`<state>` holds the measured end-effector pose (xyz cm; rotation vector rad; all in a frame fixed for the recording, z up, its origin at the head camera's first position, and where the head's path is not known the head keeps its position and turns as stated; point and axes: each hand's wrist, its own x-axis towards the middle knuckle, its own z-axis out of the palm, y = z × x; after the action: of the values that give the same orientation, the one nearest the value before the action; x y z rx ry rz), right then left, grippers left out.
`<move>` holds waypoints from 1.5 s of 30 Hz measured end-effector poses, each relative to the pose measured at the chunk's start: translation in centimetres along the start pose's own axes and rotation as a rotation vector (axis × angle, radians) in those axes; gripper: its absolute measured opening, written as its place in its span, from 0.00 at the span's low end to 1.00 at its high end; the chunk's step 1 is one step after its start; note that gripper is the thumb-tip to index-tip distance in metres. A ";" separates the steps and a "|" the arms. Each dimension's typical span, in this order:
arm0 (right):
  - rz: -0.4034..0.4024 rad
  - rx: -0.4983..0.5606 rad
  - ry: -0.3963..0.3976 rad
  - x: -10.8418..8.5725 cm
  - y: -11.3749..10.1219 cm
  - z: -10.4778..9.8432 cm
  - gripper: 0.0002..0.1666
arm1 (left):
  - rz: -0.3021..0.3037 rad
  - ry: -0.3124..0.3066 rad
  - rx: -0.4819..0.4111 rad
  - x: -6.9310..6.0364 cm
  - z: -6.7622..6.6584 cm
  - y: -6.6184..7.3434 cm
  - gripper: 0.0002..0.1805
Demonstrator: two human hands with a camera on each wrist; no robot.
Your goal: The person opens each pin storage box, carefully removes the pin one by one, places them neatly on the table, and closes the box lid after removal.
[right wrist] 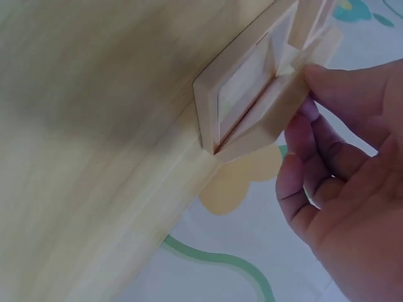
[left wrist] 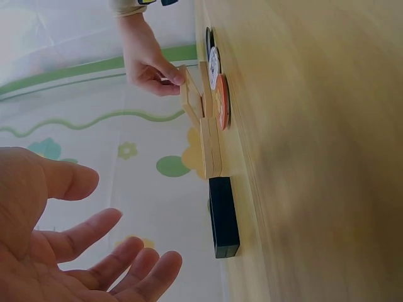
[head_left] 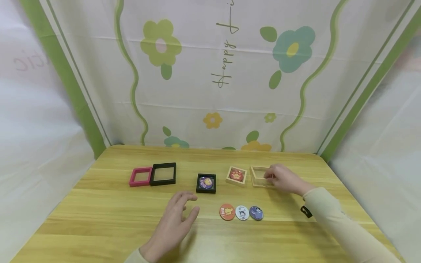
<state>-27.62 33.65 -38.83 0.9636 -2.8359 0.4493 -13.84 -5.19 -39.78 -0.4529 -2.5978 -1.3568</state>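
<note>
My right hand (head_left: 283, 179) pinches the raised half of a cream-coloured hinged display frame (head_left: 255, 178) between thumb and fingertips. The frame's other half lies on the table, and the two stand apart in a V in the right wrist view, where a clear film (right wrist: 245, 82) shows in the lower half. My left hand (head_left: 173, 221) hovers over the table with loosely bent fingers and holds nothing. Nearest it is a small black frame (head_left: 198, 190) with a purple badge (head_left: 206, 182) inside. A smaller cream frame (head_left: 231, 181) holds a red badge (head_left: 236, 175).
Orange (head_left: 227, 212), white (head_left: 242, 212) and blue-purple (head_left: 256, 213) round badges lie in a row at the front. A pink frame (head_left: 132, 179) and a larger black frame (head_left: 153, 176) touch each other at the left. A patterned cloth (head_left: 197, 91) hangs behind the wooden table (head_left: 108, 219).
</note>
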 end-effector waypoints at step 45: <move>0.169 -0.027 0.100 -0.8 -1.4 2.5 0.05 | 0.048 -0.021 0.020 -0.2 0.1 -0.1 0.10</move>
<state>-26.16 32.33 -41.03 0.6789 -2.8354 0.4613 -13.63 -5.18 -39.99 -0.5258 -2.5978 -1.3167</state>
